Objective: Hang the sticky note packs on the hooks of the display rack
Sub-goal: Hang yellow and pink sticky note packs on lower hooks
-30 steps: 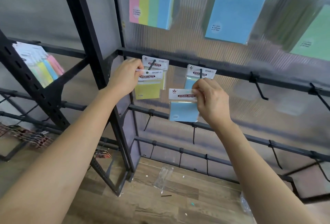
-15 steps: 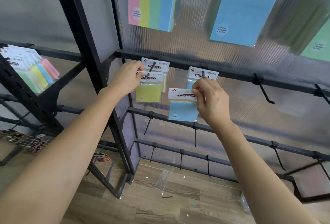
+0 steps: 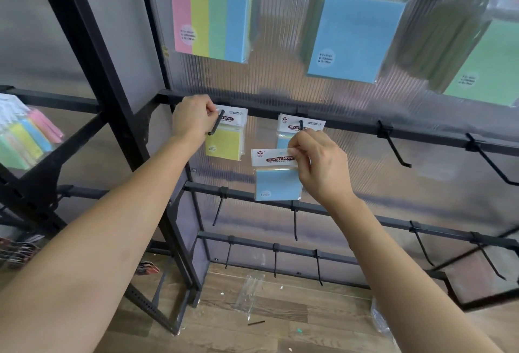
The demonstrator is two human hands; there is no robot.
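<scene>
My left hand pinches the left edge of a yellow sticky note pack. That pack hangs on a black hook of the rack's middle rail, and the hook's tip sticks out in front of its white header. My right hand pinches the header of a blue sticky note pack, held just below and in front of another hook. A second blue pack hangs on that hook, partly hidden by my fingers.
Bare hooks stick out to the right on the same rail and on the lower rails. Larger note packs hang above. More packs hang on the left rack. Plastic wrap lies on the wood floor.
My left hand has pushed the yellow pack back along its hook to the rail, against the pack behind it. My right hand and the blue pack have stayed below their hook.
</scene>
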